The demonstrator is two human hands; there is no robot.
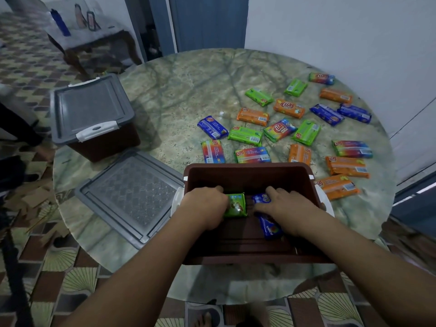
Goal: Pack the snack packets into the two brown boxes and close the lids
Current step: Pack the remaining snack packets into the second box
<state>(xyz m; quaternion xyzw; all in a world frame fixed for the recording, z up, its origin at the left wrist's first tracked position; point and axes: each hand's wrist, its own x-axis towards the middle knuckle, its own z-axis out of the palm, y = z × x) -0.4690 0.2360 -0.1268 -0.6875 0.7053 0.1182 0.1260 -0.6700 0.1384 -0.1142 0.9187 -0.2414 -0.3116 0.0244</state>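
Observation:
An open brown box (247, 172) stands at the near edge of the round marble table (179, 90). Both my hands are inside it. My left hand (204, 204) holds a green packet (236, 205) on the box floor. My right hand (286, 206) lies over a blue packet (260, 198), with its fingers on it. Another blue packet (270, 227) lies beside my right wrist. Several orange, green, blue and rainbow packets (289, 108) lie scattered on the table beyond the box. A second brown box with its grey lid shut (92, 109) stands at the far left.
A loose grey lid (132, 197) lies upside down on the table left of the open box. The table's near edge is just under my forearms. A low table with a blue bottle (60, 22) stands far back left on the patterned floor.

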